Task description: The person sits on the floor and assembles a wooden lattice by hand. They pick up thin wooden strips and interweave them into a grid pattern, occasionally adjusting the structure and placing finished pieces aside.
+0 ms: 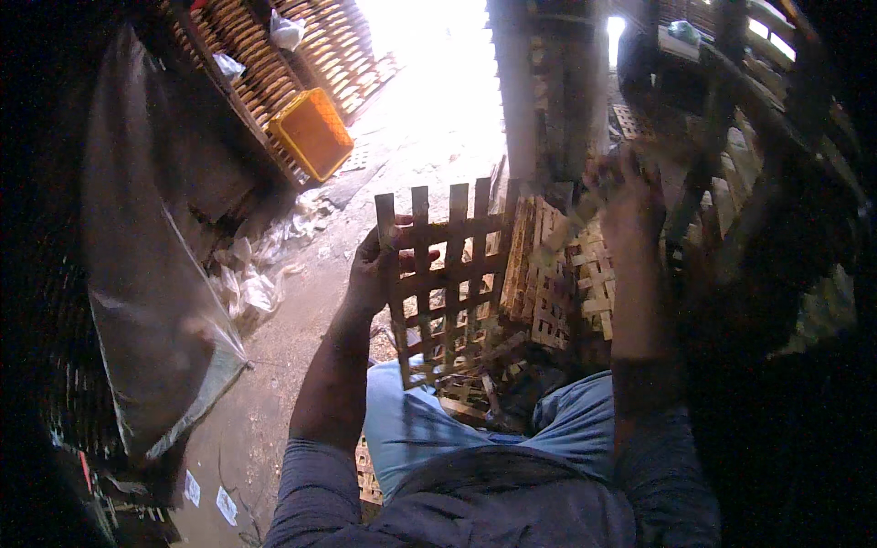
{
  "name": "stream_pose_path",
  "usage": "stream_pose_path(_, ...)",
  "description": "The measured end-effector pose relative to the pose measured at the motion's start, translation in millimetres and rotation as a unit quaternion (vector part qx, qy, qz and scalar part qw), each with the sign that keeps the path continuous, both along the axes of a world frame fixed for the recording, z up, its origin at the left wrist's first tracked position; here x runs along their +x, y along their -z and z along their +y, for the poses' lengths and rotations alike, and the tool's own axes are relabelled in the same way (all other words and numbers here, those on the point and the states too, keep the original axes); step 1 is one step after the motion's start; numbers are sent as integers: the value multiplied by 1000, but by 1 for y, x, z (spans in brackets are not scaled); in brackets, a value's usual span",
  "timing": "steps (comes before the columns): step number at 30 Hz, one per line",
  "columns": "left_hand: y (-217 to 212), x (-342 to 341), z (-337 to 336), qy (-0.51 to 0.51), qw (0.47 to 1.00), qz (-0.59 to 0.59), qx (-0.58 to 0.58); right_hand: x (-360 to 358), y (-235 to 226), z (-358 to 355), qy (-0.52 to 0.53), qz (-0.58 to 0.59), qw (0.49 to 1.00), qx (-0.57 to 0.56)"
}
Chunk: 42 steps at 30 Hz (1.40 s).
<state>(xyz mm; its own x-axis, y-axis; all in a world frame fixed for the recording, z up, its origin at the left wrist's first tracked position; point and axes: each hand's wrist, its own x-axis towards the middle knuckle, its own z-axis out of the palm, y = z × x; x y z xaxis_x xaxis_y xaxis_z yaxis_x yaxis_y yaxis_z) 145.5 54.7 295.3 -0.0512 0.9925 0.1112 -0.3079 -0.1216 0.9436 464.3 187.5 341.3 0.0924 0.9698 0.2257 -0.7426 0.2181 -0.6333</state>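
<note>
My left hand (pixel 373 265) grips the left edge of a woven bamboo lattice panel (pixel 446 251), its fingers wrapped round the edge strip and showing through the gaps. The panel stands nearly upright above my lap, its lower end by my thigh. Raised at the right, my right hand (pixel 630 196) is blurred and in shade. Its fingers look closed, and a pale, smeared strip-like thing (pixel 571 219) extends from it toward the lower left. What that thing is I cannot make out. Several more woven bamboo pieces (pixel 553 301) lean together beneath it.
A wooden post (pixel 519 91) rises beyond the panel. An orange plastic crate (pixel 311 135) rests against a slatted bamboo wall (pixel 329 36) at the far left. A grey sheet (pixel 151 274) hangs at the left, with crumpled plastic (pixel 251 283) on the ground (pixel 265 402) beside it.
</note>
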Motion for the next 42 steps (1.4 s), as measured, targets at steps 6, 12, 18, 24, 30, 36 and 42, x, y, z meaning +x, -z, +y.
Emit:
stream_pose_path(6, -57, 19, -18, 56, 993, 99, -22, -48, -60, 40, -68, -218, 969, 91)
stream_pose_path(12, -52, 2, -27, 127, 986, 103, -26, -74, -65, 1, -224, -314, 916, 113)
stream_pose_path(18, -48, -11, -32, 171, 983, 40, -50, -86, -73, -32, -286, -386, 838, 259)
stream_pose_path(24, -49, -11, -28, 152, 986, 53, -51, -90, -70, -49, -258, -405, 826, 295)
stream_pose_path(30, -43, -15, -21, 142, 985, 88, -53, -71, -65, -42, -234, -319, 890, 227)
stream_pose_path(36, -48, -9, -19, 182, 980, 59, -48, -78, -61, -51, -264, -359, 859, 251)
stream_pose_path(42, -61, 2, -23, 121, 981, 104, -110, -68, -62, -56, -285, -339, 864, 240)
